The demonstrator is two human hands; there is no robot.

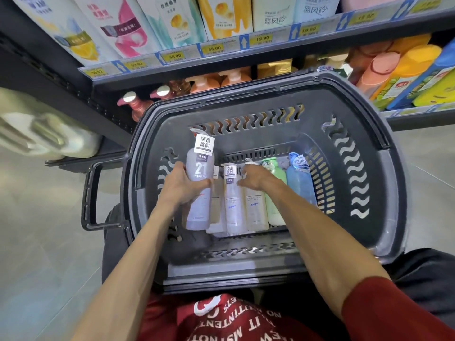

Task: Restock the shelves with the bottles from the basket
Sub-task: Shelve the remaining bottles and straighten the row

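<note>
A dark grey plastic basket [369,153] sits in front of me, holding several pump bottles lying side by side. My left hand [183,184] grips a grey bottle [200,205] marked "21", raised a little above the others at the basket's left. My right hand [256,177] reaches down onto the necks of two clear white-labelled bottles [232,207], its fingers touching them; whether it grips one is hidden. A pale green bottle [275,212] and a light blue bottle [300,183] lie further right.
Shelves [246,57] with price tags rise just behind the basket. Tall refill packs [177,20] fill the upper shelf. Pink and orange pump bottles [204,82] stand on the lower shelf. Orange, yellow and blue bottles [406,72] lie at right. Grey floor tiles [44,242] at left.
</note>
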